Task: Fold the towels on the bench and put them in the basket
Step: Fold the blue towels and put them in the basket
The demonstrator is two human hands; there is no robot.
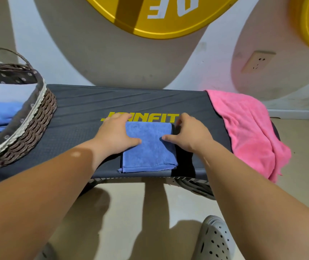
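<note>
Head view: dark grey padded bench (78, 117) bears yellow lettering, partly covered by the hands, ending "NFIT"; folded blue microfibre towel (150, 147) lies at its near edge; left hand (115, 136) and right hand (190, 135) grip its opposite sides, thumbs on top, fingers curled round the edges; brown wicker basket (37, 119) stands at the left end; pink towel (249, 128) drapes over the right end.
</note>
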